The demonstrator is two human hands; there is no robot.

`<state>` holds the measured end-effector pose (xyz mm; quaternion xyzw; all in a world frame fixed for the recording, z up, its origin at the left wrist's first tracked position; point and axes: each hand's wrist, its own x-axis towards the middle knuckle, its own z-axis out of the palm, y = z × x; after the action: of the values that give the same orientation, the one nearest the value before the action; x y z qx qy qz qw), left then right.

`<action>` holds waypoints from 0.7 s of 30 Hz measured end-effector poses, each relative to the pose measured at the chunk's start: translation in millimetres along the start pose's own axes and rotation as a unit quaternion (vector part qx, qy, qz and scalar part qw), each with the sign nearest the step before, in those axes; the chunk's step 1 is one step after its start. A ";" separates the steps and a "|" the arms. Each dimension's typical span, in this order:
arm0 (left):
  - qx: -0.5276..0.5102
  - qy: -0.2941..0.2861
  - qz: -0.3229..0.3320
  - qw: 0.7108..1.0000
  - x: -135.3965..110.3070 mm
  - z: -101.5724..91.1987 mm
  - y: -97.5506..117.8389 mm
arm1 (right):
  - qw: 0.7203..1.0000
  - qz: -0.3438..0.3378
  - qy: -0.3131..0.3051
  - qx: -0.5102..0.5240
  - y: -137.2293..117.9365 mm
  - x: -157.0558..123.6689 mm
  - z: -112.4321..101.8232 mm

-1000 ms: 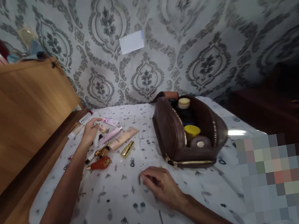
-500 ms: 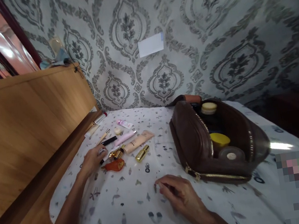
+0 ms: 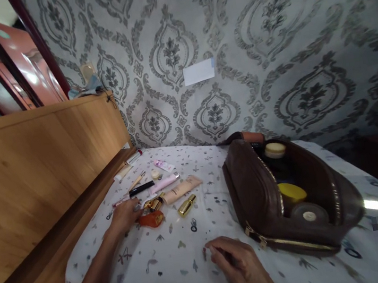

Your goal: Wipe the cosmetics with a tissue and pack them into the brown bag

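My left hand (image 3: 125, 216) lies on the patterned white sheet (image 3: 173, 268) with its fingers bent together, their tips against a small orange bottle (image 3: 151, 220) and a gold-capped item (image 3: 153, 204). What they pinch, if anything, I cannot make out. Close by lie a gold lipstick (image 3: 187, 206), a beige tube (image 3: 181, 189), a pink tube (image 3: 165, 182) and a black pen (image 3: 141, 188). My right hand (image 3: 234, 261) rests curled on the sheet, apparently holding nothing, just left of an open brown toiletry bag (image 3: 252, 189). Inside the bag are a cream-lidded jar (image 3: 275, 149), a yellow-lidded jar (image 3: 292, 191) and a round compact (image 3: 308, 214).
A tall wooden board (image 3: 36, 170) runs along the left edge of the sheet, with a white tube (image 3: 123, 173) and a red-capped tube (image 3: 134, 157) at its foot. Patterned wallpaper with a white note (image 3: 199, 71) is behind. A blurred patch sits lower right.
My left hand has drawn back from the far tubes toward me and now sits by the orange bottle. My view has shifted left and nearer. The right hand has stayed curled on the sheet.
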<state>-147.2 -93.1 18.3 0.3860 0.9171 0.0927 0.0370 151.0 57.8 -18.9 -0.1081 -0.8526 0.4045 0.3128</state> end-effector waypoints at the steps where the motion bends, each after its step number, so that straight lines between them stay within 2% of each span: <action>1: 0.003 0.001 0.001 1.000 0.1 0.3 0.1 | 1.000 0.001 -0.001 -0.001 0.0 0.0 -0.1; 7: 0.001 0.004 0.030 1.000 -0.4 -0.5 -3.3 | 1.000 0.001 -0.010 -0.004 3.9 -1.7 0.1; 10: -0.004 0.009 0.032 0.999 11.0 -8.3 -13.1 | 1.000 0.009 -0.013 -0.004 7.1 -2.1 1.5; 13: 0.014 0.037 -0.007 0.999 36.5 -23.1 -29.1 | 1.000 0.012 -0.015 -0.004 9.2 -1.8 3.0; 17: 0.078 0.083 -0.099 0.989 76.4 -40.1 -48.5 | 1.000 0.009 -0.021 -0.005 11.3 -2.8 3.8; 21: 0.130 0.071 -0.140 0.979 102.5 -37.5 -57.4 | 0.999 0.033 -0.039 -0.017 14.7 -5.2 3.3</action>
<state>-264.3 -64.5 44.0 0.2474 0.9666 -0.0066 -0.0665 152.0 63.0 -33.9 -0.1260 -0.8669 0.4035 0.2641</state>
